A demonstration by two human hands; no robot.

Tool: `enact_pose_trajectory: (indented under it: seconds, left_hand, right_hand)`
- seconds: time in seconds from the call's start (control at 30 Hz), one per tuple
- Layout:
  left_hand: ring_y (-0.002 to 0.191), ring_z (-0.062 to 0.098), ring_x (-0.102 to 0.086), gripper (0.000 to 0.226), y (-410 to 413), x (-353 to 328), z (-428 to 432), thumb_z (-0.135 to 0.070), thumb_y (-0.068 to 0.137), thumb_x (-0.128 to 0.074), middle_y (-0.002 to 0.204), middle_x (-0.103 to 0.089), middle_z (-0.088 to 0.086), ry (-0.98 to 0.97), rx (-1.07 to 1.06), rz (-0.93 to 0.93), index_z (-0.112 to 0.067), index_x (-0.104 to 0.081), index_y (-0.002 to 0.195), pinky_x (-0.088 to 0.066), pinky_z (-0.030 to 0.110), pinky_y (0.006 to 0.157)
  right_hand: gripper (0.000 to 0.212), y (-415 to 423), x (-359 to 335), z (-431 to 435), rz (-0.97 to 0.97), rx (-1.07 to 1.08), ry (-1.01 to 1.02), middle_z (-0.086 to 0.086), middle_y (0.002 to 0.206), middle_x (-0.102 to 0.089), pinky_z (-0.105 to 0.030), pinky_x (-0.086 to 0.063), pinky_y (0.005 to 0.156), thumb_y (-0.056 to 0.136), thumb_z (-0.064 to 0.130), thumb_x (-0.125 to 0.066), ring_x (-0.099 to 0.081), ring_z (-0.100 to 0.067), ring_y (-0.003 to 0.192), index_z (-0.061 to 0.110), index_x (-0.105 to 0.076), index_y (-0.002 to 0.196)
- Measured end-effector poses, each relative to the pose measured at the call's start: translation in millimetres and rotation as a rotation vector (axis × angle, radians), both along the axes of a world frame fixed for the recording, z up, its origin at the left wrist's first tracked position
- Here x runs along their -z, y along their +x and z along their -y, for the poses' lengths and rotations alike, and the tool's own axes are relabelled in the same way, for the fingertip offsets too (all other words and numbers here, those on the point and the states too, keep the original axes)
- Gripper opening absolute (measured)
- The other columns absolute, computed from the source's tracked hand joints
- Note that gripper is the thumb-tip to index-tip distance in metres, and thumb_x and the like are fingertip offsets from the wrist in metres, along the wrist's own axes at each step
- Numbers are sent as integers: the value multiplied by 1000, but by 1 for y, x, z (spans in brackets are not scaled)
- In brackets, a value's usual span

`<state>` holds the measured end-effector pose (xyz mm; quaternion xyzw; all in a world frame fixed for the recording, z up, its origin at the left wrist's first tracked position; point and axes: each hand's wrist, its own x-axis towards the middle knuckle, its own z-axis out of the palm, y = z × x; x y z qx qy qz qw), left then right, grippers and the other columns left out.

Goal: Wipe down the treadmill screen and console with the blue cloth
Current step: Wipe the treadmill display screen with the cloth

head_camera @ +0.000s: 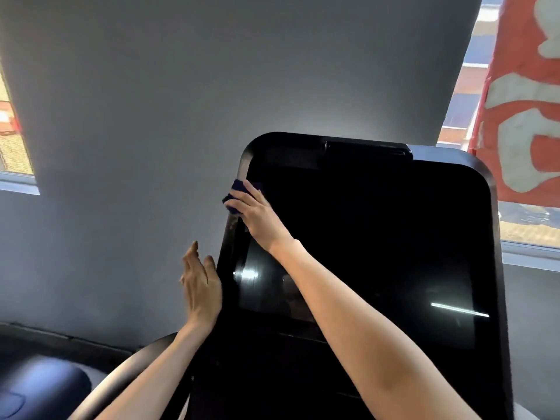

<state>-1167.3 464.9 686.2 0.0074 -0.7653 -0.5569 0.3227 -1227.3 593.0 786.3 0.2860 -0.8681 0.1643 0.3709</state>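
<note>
The treadmill console [491, 207] is a tall black panel with rounded corners, and its dark glossy screen [378, 253] fills most of it. My right hand [257, 213] reaches across to the screen's upper left corner and presses the blue cloth [235, 194] flat against the frame there. Only a crumpled bit of cloth shows past my fingers. My left hand [201, 286] is held upright with straight fingers against the console's left edge, lower down, holding nothing.
A grey wall [151, 101] stands behind the console. Windows open at the far left [12, 140] and at the right, where a red banner [524, 95] hangs. A curved handrail [133, 368] and a dark padded part [39, 386] lie at the lower left.
</note>
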Motion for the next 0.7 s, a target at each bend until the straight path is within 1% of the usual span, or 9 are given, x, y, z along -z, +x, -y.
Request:
enact_pose_trajectory:
  seconds: [0.03, 0.1, 0.2, 0.33, 0.4, 0.47, 0.53, 0.63, 0.7]
  left_hand:
    - [127, 31, -43, 47, -1, 0, 6, -25, 97, -30, 141, -41, 15, -7, -15, 2, -6, -33, 140, -31, 53, 107]
    - [122, 31, -46, 44, -2, 1, 17, -24, 96, -30, 137, -43, 15, -15, -42, 14, -6, -37, 136, -32, 54, 105]
    - [119, 34, -45, 36, -2, 4, 28, -18, 100, -32, 134, -44, 16, -5, -74, 70, -4, -40, 131, -32, 53, 103]
    - [118, 33, -46, 34, 4, 2, 29, -18, 101, -31, 132, -47, 16, 0, -56, 86, -4, -43, 130, -32, 50, 103]
    - [118, 31, -46, 34, 9, -3, 31, -19, 101, -30, 131, -48, 14, -10, -26, 86, -5, -44, 130, -33, 48, 103]
    - [117, 31, -47, 34, 12, -9, 33, -19, 101, -31, 129, -49, 15, -31, 3, 86, -4, -44, 129, -34, 42, 101]
    - [115, 30, -47, 34, 16, -15, 35, -18, 101, -32, 126, -49, 16, -73, 27, 97, -2, -46, 127, -34, 37, 97]
    - [113, 27, -48, 34, 20, -16, 37, -21, 101, -31, 124, -50, 13, -140, 58, 133, -3, -47, 126, -35, 35, 95]
    - [117, 25, -47, 37, 23, -12, 34, -23, 101, -30, 128, -49, 10, -175, 92, 181, -5, -45, 129, -35, 38, 102]
  right_hand:
    - [37, -2, 7, 3, -4, -3, 27, -9, 132, -54, -46, -14, 116, 85, -9, -55, -26, -31, 140, 7, -61, 118]
    - [36, 1, 19, 2, -18, -19, 74, -7, 126, -57, -45, -13, 115, 83, -11, -58, -28, -31, 140, 7, -63, 114]
    - [32, 27, 46, 0, -30, -134, 175, -6, 117, -63, -50, -25, 113, 78, -4, -62, -40, -30, 133, 8, -67, 106]
    - [29, 69, 101, 4, 4, -250, 399, -2, 124, -61, -40, -17, 117, 88, 14, -58, -37, -24, 135, 15, -64, 116]
    - [31, 71, 108, -1, -38, -296, 502, 0, 128, -59, -41, -23, 115, 90, 17, -57, -38, -22, 135, 17, -63, 121]
    - [37, 59, 94, -14, -79, -304, 569, 0, 133, -56, -42, -27, 113, 89, 12, -57, -38, -22, 135, 19, -60, 126]
    - [43, 42, 68, -26, -141, -222, 490, -3, 136, -54, -45, -31, 109, 86, 4, -56, -42, -26, 132, 17, -58, 127]
    - [47, 15, 20, -48, -194, 59, 172, -11, 133, -55, -56, -35, 104, 81, -6, -60, -48, -36, 125, 9, -59, 126]
    - [46, 7, -8, -61, -127, 208, 30, -9, 139, -50, -53, -30, 110, 87, -3, -57, -40, -35, 132, 8, -54, 131]
